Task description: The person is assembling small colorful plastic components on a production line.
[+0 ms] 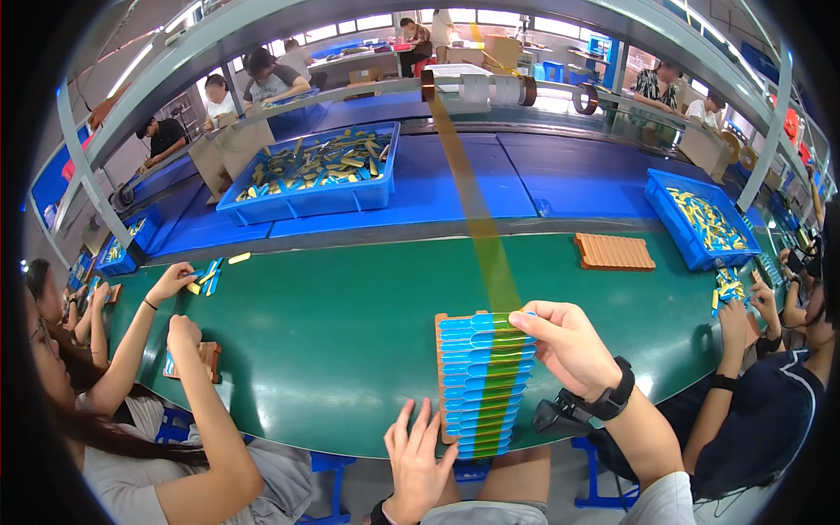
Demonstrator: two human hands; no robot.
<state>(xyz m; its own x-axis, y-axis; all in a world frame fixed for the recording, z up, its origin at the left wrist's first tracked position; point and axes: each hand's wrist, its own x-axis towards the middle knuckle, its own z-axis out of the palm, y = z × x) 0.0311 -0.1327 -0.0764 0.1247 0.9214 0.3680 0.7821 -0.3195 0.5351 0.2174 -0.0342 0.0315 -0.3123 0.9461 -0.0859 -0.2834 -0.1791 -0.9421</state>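
We note the right hand pinching amber tape over the blue-strip tray; left hand, fingers spread flat and empty, steadies that tray's left edge.

A black watch-like band circles the wrist of the right hand, with a pale, perhaps white, sleeve above.

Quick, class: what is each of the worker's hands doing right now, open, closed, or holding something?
Left hand: open, fingers spread flat beside the rack of blue pieces.
Right hand: closed, pinching the amber tape strip down at the rack's far edge.
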